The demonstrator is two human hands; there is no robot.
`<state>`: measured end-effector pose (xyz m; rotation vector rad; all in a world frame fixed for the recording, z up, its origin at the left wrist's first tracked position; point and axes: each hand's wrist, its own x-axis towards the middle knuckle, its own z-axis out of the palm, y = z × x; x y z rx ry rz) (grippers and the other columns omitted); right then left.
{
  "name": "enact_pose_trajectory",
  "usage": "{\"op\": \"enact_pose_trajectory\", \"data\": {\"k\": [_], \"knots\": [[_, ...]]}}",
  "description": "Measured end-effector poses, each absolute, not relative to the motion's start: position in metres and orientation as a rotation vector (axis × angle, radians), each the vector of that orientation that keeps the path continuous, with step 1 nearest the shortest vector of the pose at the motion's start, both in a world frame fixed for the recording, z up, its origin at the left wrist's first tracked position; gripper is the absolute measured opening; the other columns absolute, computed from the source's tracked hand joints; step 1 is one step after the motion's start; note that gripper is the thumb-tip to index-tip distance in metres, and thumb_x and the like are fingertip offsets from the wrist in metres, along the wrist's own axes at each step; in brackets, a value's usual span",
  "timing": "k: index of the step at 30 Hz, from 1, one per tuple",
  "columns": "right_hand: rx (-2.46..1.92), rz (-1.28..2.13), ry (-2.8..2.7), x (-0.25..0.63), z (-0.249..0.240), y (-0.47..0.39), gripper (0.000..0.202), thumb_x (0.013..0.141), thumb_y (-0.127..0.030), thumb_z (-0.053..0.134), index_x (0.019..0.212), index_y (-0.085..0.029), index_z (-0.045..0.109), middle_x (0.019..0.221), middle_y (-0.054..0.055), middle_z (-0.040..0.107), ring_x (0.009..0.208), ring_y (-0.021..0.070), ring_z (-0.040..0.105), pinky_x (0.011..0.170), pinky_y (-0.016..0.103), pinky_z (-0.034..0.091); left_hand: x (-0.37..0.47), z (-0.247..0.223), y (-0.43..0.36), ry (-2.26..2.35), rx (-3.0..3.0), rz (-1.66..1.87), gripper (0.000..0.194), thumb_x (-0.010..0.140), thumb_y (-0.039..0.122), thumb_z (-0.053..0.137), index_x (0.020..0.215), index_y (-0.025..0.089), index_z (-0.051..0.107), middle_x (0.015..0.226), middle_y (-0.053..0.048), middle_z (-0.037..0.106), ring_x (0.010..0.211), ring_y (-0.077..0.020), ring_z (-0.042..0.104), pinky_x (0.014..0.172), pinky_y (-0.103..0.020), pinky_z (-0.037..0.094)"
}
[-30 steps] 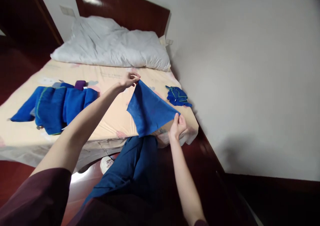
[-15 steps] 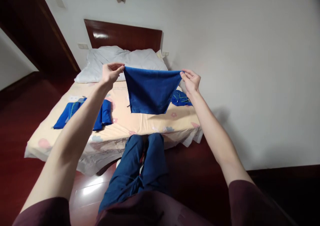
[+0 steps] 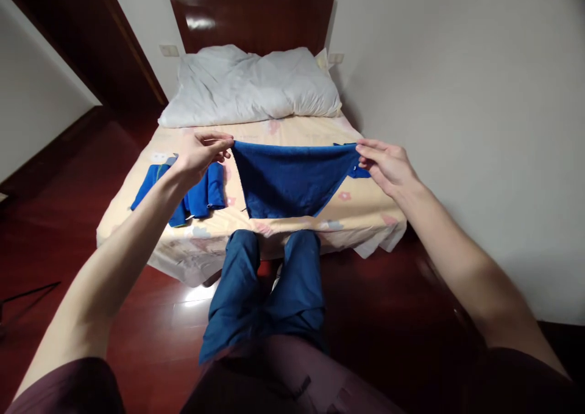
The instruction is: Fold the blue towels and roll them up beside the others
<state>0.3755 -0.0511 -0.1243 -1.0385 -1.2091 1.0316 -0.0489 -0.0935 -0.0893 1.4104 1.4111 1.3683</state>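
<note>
A blue cloth (image 3: 292, 179) hangs stretched between my two hands, over the near part of the bed. My left hand (image 3: 201, 153) pinches its upper left corner between thumb and fingers. At the upper right corner, my right hand (image 3: 386, 161) pinches the cloth the same way. The lower edge of the cloth hangs close to the bedsheet; whether it touches is hard to tell. Several folded blue cloths (image 3: 196, 197) lie on the bed to the left, partly behind my left forearm. Another blue cloth (image 3: 359, 171) lies on the right, mostly hidden by my right hand and the held cloth.
The bed has a pale floral sheet (image 3: 365, 210), with white pillows (image 3: 256, 88) at its far end against a dark wooden headboard (image 3: 256, 21). A white wall (image 3: 479, 127) stands close on the right. My legs are at the bed's near edge, above a dark red floor (image 3: 150, 322).
My view has tilted down, so the bed fills more of it. The held cloth is lower over the bed and pulled slightly wider, and both hands keep their pinch.
</note>
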Motion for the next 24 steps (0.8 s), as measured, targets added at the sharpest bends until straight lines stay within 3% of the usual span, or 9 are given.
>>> {"op": "enact_pose_trajectory", "data": {"k": [6,12,18,24], "knots": [[-1.08,1.081,-1.201,0.365,-0.149,-0.006,0.02,0.078,-0.02,0.09,0.088,-0.015,0.074,0.064,-0.003,0.063,0.052,0.009,0.059,0.05,0.023,0.053,-0.063,-0.123,-0.044,1.422,1.316,1.282,0.021,0.075,0.028,0.085,0.088,0.015,0.073,0.074,-0.004,0.069,0.06,-0.0119,0.063,0.057,-0.023,0.049],[-1.062,0.986,-1.223,0.34,-0.176,0.076,0.019,0.084,-0.027,0.086,0.088,-0.016,0.071,0.069,-0.001,0.066,0.056,0.0099,0.063,0.054,0.024,0.054,-0.064,-0.155,0.034,1.507,1.324,1.314,0.023,0.075,0.026,0.083,0.09,0.016,0.069,0.065,0.0,0.063,0.056,-0.0101,0.057,0.053,-0.023,0.042],[-0.956,0.797,-1.283,0.325,-0.192,0.119,0.026,0.089,-0.04,0.081,0.1,-0.019,0.069,0.084,0.001,0.07,0.063,0.0105,0.065,0.056,0.023,0.051,-0.065,-0.159,0.068,1.676,1.451,1.426,0.032,0.096,0.042,0.066,0.115,0.016,0.063,0.075,0.002,0.069,0.08,-0.0102,0.064,0.072,-0.022,0.048],[-1.056,0.798,-1.225,0.315,-0.262,0.086,0.038,0.079,-0.044,0.087,0.101,-0.02,0.067,0.081,0.0,0.069,0.056,0.0092,0.06,0.05,0.021,0.045,-0.076,-0.233,0.031,1.557,1.524,1.505,0.055,0.081,0.06,0.078,0.12,0.024,0.066,0.091,-0.003,0.071,0.081,-0.0161,0.069,0.066,-0.024,0.05]]}}
